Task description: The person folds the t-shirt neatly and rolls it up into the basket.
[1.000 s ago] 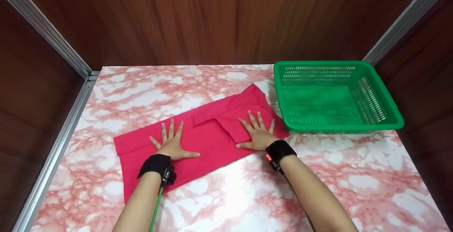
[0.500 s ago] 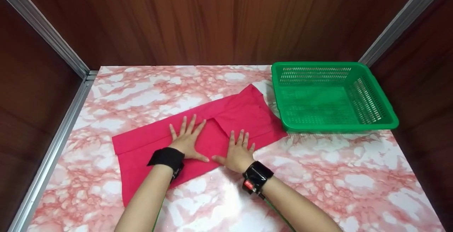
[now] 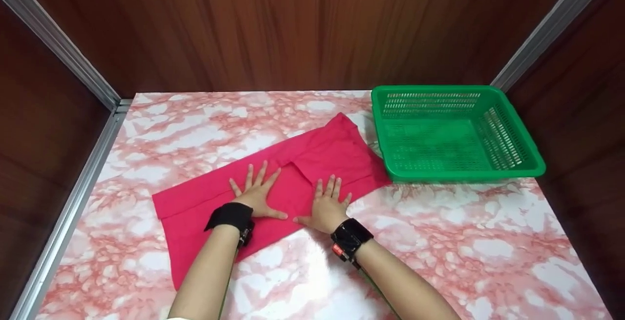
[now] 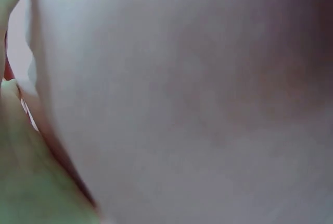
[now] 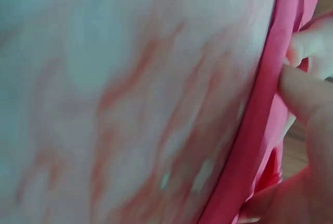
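Observation:
A pinkish-red cloth garment (image 3: 288, 188), folded into a long slanting strip, lies on the table; its exact kind is not plain. A folded-over flap (image 3: 337, 156) covers its right end. My left hand (image 3: 256, 199) rests on the middle of the cloth with fingers spread. Beside it, my right hand (image 3: 328, 211) lies at the near edge, fingers straight and thumb pointing toward the left thumb. In the right wrist view, fingers (image 5: 307, 91) touch the pink cloth's edge (image 5: 255, 114). The left wrist view is mostly a blurred pale surface, with part of a hand (image 4: 31, 172) at left.
A green plastic basket (image 3: 383, 161) with slotted sides stands at the back right, close against the garment's right end. The tabletop (image 3: 195, 115) has a red and white marbled pattern. Brown wood-grain panels (image 3: 254, 27) with metal edging enclose the back and sides.
My left hand has slid right across the cloth. My right hand has moved left and nearer, off the flap to the near edge. Over the last half second both hands barely move.

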`<state>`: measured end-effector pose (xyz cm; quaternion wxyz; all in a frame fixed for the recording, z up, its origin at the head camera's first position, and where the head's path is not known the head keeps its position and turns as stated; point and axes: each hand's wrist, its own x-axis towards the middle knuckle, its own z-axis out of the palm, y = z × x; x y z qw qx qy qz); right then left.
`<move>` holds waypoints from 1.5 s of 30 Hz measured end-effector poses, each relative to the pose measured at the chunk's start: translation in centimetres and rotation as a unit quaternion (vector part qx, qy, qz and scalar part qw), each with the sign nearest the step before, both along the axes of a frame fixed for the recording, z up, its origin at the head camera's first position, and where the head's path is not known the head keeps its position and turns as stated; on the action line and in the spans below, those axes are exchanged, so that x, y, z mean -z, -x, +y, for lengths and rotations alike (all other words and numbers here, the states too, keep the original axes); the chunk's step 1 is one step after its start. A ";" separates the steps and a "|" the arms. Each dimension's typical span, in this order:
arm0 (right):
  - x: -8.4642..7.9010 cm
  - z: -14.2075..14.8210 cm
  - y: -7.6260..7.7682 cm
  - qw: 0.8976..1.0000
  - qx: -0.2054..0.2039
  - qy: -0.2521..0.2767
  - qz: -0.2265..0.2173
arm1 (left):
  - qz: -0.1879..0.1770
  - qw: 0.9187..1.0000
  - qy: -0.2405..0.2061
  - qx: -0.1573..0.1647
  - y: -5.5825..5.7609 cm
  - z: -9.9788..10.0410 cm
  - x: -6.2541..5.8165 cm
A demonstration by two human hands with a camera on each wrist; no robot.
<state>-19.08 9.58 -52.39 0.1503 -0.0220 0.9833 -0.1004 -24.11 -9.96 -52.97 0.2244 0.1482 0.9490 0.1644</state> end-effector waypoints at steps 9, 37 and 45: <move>0.2 2.2 1.9 0.998 -0.055 0.011 -0.006 | 0.002 0.999 -0.008 -0.040 -0.1 1.4 0.6; -0.6 7.2 7.1 0.986 -0.147 0.046 -0.071 | 0.011 0.983 -0.017 -0.183 -0.5 6.6 1.3; -0.3 8.4 8.2 0.982 -0.176 0.053 -0.051 | 0.020 0.975 -0.031 -0.217 -0.9 7.8 1.7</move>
